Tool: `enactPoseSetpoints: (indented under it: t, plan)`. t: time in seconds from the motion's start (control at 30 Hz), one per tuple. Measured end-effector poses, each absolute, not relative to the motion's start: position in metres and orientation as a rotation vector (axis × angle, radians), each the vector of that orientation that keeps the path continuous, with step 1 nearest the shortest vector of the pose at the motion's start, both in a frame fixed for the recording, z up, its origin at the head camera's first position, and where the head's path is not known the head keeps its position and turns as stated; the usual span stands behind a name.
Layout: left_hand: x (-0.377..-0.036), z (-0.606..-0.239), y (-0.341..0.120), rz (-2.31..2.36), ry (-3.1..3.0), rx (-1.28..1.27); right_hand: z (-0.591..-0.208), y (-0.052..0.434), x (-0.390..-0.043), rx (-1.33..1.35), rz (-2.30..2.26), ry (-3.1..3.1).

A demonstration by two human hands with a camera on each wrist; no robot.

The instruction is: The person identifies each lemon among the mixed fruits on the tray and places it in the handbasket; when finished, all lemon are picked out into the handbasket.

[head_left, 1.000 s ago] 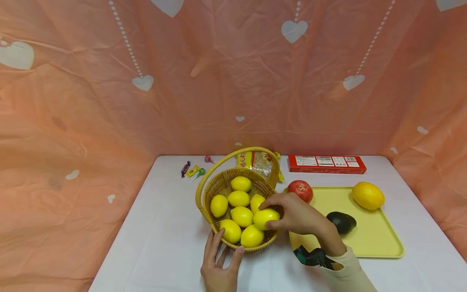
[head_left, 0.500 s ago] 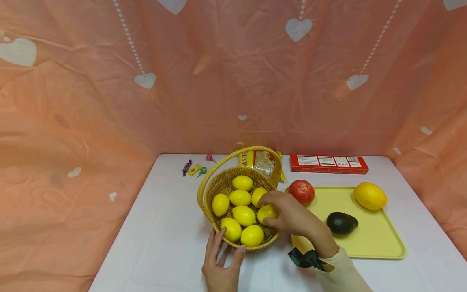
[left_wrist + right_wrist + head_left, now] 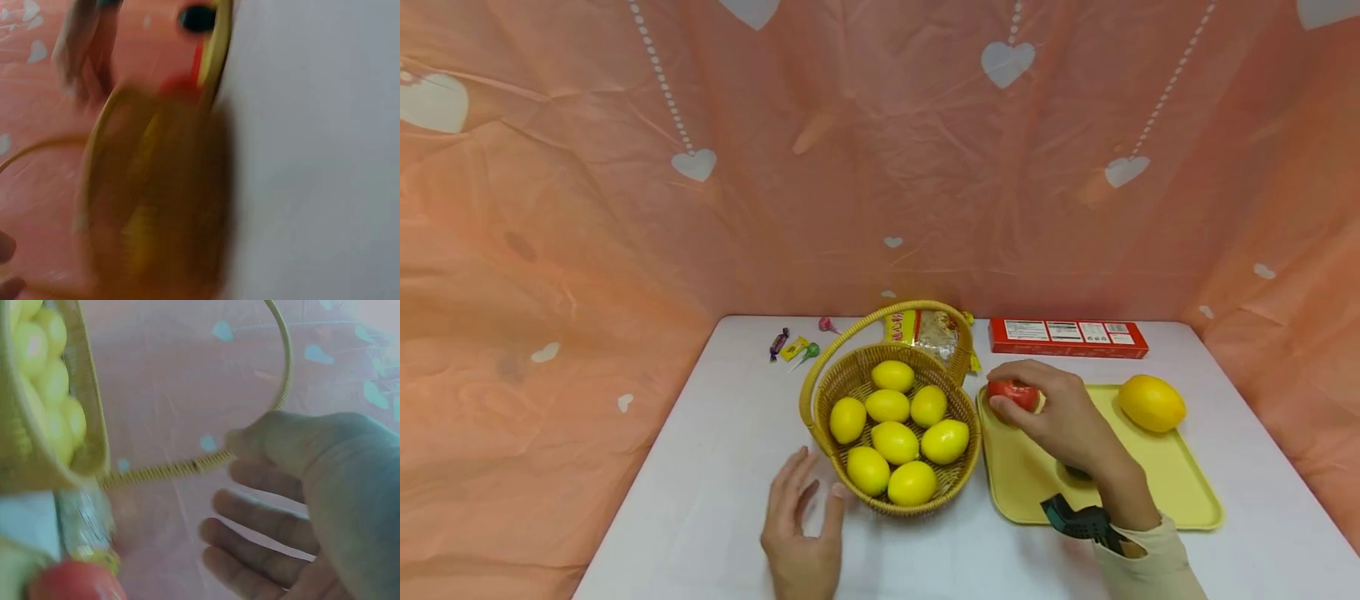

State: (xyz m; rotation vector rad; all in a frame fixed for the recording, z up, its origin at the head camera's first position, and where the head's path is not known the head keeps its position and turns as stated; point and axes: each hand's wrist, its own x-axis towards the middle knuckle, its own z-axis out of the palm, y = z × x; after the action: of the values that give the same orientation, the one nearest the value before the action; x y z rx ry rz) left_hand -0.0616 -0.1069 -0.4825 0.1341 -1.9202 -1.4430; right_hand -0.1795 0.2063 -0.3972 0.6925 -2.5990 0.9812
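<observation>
head view: we see a white table (image 3: 715, 467) enclosed on three sides by a peach backdrop (image 3: 587, 208) printed with white hearts. a wicker basket (image 3: 958, 412) with an arched handle stands at the table's middle and holds seven lemons (image 3: 895, 442). our left hand (image 3: 801, 521) lies flat on the table just beside the basket's near-left rim, fingers straight and spread, holding nothing. our right hand (image 3: 1063, 421) reaches over the yellow tray (image 3: 1180, 492) to the right of the basket, fingers curled around the red fruit (image 3: 1013, 393) at the tray's far-left corner. a large yellow fruit (image 3: 1152, 403) sits at the tray's far-right corner; a dark item is mostly hidden under the right wrist. a red box (image 3: 1067, 337), a snack packet (image 3: 925, 329) and some sweets (image 3: 793, 346) lie along the table's far edge.

left wrist view: heavily blurred; we make out the basket (image 3: 156, 200) against the white table (image 3: 312, 156).

right wrist view: the right hand (image 3: 294, 506) shows loosely bent fingers, with the red fruit (image 3: 75, 581) at the lower left, the basket (image 3: 81, 394) above it.
</observation>
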Motion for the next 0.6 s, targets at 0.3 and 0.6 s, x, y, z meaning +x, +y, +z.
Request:
enactPoseSetpoints:
  t: [0.3, 0.6]
  plan:
    - [-0.112, -0.362, -0.216, -0.998, -1.55, -0.233, -0.343, 0.25, -0.178, 0.642, 0.729, -2.32]
    - [-0.141, -0.257, -0.249, -0.524, -1.66, -0.207, -0.267, 0.268, -0.187, 0.497, 0.441, -2.033]
